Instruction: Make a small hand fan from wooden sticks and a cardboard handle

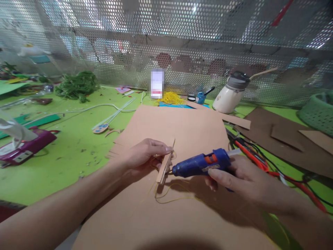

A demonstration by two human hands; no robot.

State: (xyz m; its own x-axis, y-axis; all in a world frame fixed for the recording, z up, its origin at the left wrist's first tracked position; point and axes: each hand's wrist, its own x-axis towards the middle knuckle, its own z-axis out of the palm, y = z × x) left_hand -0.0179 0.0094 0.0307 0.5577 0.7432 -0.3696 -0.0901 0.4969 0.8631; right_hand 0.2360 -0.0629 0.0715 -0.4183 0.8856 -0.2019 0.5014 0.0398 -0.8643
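Note:
Between the thumb and fingers of my left hand (149,154) is a narrow tan foam or card strip (165,163), tilted up from the work surface. My right hand (241,178) is wrapped round a blue hot glue gun (200,165), with a pale glue stick poking from its back end. The gun's nozzle touches or nearly touches the strip's right edge; I cannot tell which. Loose yellow thread (174,201) loops around the strip and trails below it. Beneath both hands lies a large tan sheet (182,125).
A purple power strip (28,146) with a plugged-in white adapter sits left. Green strands (76,85) are heaped behind it. Farther back are yellow shreds (171,98), a blue paint jar (200,98) and a cream jug (230,93). Red-handled tools (251,154), cables and brown sheets (281,139) lie right.

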